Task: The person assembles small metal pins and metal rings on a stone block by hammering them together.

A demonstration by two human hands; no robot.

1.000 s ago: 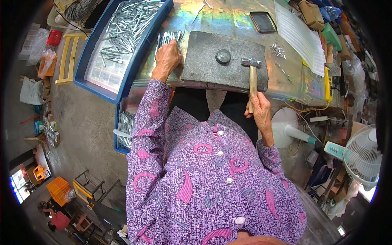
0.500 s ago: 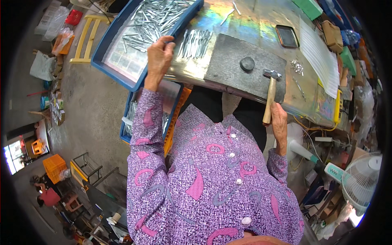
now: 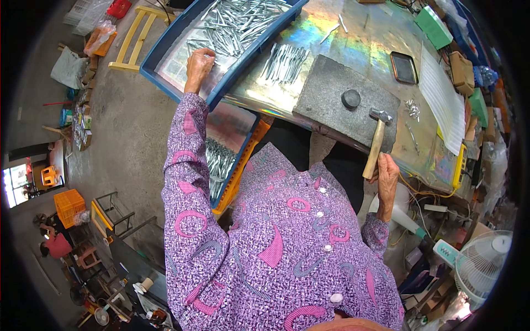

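While my left hand [image 3: 200, 66] dips into a blue tray [image 3: 237, 74] of metal strips [image 3: 237, 27], my right hand [image 3: 386, 175] holds a hammer [image 3: 375, 145].

From my remote view, I cannot tell whether the left grip, fingers curled, pinches a strip; the right grip pinches the wooden handle near its end. The hammer's head rests on a grey slab [image 3: 323, 83] on the counter [image 3: 361, 44], near a round dark block [image 3: 350, 99]. Between tray and slab, more strips lie in a row [image 3: 285, 64].

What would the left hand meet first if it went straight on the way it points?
Most likely the pile of slim silver metal pieces in the blue tray, just ahead of the left hand; the depth between them is unclear.
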